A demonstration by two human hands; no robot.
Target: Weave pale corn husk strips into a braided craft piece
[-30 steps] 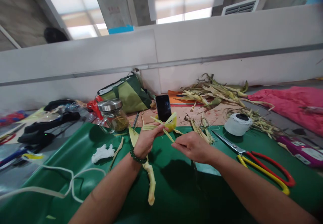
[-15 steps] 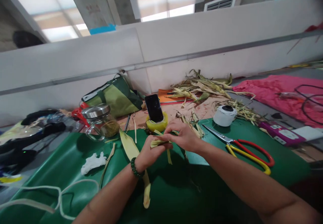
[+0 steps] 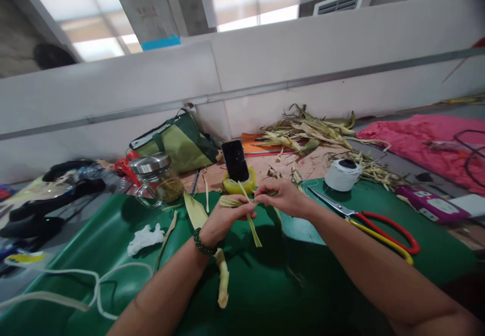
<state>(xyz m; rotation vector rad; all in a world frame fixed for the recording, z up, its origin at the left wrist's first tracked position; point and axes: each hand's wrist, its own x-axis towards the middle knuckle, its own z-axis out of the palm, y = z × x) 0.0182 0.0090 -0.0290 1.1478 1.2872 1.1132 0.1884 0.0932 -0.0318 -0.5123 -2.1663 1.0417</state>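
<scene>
When working above the green mat (image 3: pixel 102 235): spread beneath the grip, apparently not touching the held husk.
Scissors (image 3: pixel 350 214): lying right of the grip, well apart, blades pointing toward the grip side.
Broad husk (image 3: pixel 196 212): lying left of the grip, partly hidden near the left wrist; probably stiffer than the narrow strips.
Left hand (image 3: pixel 226 216): just left of the crossing, thumb and fingers pinching the husk bundle.
Right hand (image 3: pixel 286 198): just right of the crossing, thumb and fingertips together, apparently pinching a mostly hidden husk end (image 3: pixel 272 193).
Husk bundle (image 3: pixel 232 202): protruding left from the grip; judged very light, pliable, springy when folded.
Crossing strip (image 3: pixel 254 232): passing through the grip, flared end hanging below; judged limp, prone to splitting lengthwise. Take hold flat, close to the crossing; avoid tugging at the flared end.
</scene>
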